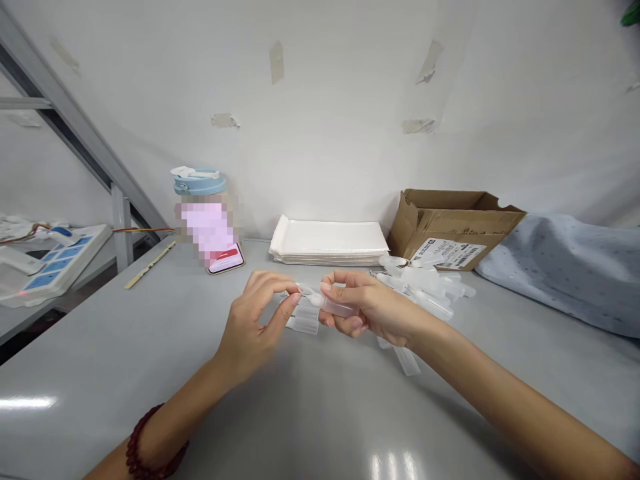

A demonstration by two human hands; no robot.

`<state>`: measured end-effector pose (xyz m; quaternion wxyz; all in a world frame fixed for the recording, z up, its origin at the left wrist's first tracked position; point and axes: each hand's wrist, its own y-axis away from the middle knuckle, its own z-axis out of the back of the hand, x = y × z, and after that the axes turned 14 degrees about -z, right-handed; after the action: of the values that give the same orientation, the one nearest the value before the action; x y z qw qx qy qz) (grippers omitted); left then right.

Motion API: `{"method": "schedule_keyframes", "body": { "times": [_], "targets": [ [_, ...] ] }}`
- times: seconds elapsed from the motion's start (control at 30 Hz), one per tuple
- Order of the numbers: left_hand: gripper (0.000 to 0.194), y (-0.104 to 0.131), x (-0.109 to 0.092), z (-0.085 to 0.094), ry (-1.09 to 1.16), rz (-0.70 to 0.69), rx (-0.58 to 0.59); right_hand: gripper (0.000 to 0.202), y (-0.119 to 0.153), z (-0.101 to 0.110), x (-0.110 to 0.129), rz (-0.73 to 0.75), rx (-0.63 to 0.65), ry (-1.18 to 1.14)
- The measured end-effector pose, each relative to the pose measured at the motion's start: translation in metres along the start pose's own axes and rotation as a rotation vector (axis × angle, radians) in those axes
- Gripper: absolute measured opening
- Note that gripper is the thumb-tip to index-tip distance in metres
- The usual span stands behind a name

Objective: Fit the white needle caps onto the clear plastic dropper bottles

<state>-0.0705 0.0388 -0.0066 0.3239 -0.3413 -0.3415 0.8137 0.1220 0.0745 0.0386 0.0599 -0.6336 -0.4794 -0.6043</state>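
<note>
Against a white wall [330,160] patched with strips of tape, a glossy grey tabletop [280,413] is occupied by two bare hands. One small translucent plastic bottle with a narrow nozzle [341,307] is held sideways above the tabletop by the right hand [373,303], its body gripped between thumb and curled fingers. Thumb and forefinger of the left hand [255,323] are brought together beside the nozzle; whether anything is pinched cannot be told. More translucent bottles [434,285] are heaped at right, before an open brown cardboard box [467,228]. Flat white packets [330,239] are stacked behind.
</note>
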Motion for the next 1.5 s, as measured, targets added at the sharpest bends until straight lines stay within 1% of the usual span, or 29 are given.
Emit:
{"method": "schedule_keyframes", "body": {
  "times": [0.17,0.23,0.3,0.37,0.43,0.53,0.6,0.73,0.8,0.97,1.1,1.27,1.43,1.5],
  "targets": [
    [0.009,0.000,-0.001,0.000,0.012,0.064,0.042,0.027,-0.003,0.001,-0.001,-0.022,0.046,-0.020],
    [0.010,0.000,-0.002,0.000,0.009,0.093,0.050,0.028,-0.004,0.001,-0.002,-0.002,0.023,0.018],
    [0.013,0.000,-0.001,0.000,-0.009,0.134,0.035,0.029,-0.008,0.003,-0.004,0.054,-0.086,0.109],
    [0.014,0.001,0.004,-0.001,-0.038,0.188,0.015,0.027,-0.012,0.006,-0.007,0.141,-0.261,0.230],
    [0.016,0.001,0.012,-0.004,-0.060,0.260,0.022,0.021,-0.019,0.012,-0.010,0.227,-0.418,0.343],
    [0.021,0.000,0.029,-0.009,-0.062,0.352,0.066,0.009,-0.030,0.023,-0.013,0.286,-0.551,0.507],
    [0.022,-0.002,0.039,-0.014,-0.061,0.370,0.070,0.007,-0.038,0.029,-0.015,0.295,-0.600,0.577],
    [0.022,-0.003,0.055,-0.021,-0.075,0.380,0.111,0.008,-0.054,0.039,-0.023,0.313,-0.617,0.623],
    [0.022,-0.003,0.061,-0.024,-0.090,0.394,0.137,0.011,-0.060,0.044,-0.027,0.307,-0.621,0.641],
    [0.022,-0.003,0.070,-0.028,-0.153,0.396,0.175,0.022,-0.069,0.050,-0.032,0.298,-0.660,0.655],
    [0.022,-0.002,0.073,-0.029,-0.206,0.385,0.227,0.025,-0.067,0.047,-0.032,0.287,-0.682,0.697],
    [0.026,0.000,0.074,-0.029,-0.240,0.350,0.283,0.029,-0.063,0.041,-0.030,0.263,-0.691,0.819],
    [0.032,-0.001,0.068,-0.027,-0.234,0.252,0.281,0.032,-0.059,0.038,-0.029,0.273,-0.671,0.919],
    [0.034,-0.001,0.067,-0.028,-0.189,0.189,0.313,0.032,-0.059,0.038,-0.029,0.293,-0.652,0.944]
  ]
}}
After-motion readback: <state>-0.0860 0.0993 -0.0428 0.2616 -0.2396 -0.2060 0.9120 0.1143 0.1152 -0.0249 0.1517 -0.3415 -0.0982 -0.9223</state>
